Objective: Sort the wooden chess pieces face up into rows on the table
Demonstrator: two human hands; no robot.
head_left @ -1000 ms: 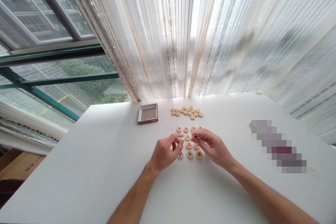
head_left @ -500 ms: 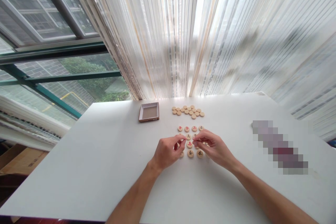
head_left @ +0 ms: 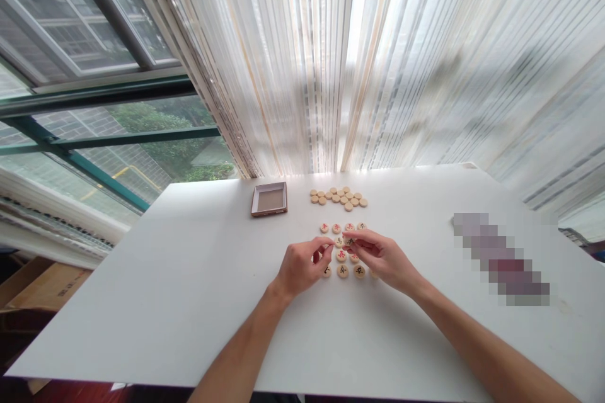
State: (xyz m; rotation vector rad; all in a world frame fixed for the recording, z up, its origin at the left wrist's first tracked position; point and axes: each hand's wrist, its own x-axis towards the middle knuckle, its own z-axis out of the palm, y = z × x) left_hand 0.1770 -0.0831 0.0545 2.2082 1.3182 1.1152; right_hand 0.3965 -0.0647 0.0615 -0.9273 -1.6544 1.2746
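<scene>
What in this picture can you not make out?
Head view:
- Patch on the right of the table: pixelated, so what lies there is unknown.
- Marks on the round pieces: too small to read.
- Pieces beneath the left hand and right hand: fingers cover them; whether either hand grips one is unclear.
- Far pile: plain faces up, marks hidden.

Our 2 arms show bare from the picture's lower edge up: a slim left forearm [head_left: 241, 352] and right forearm [head_left: 472, 343], narrow at the wrists, ending in our bare left hand [head_left: 297, 267] and right hand [head_left: 385, 261] with long, slender fingers.
</scene>
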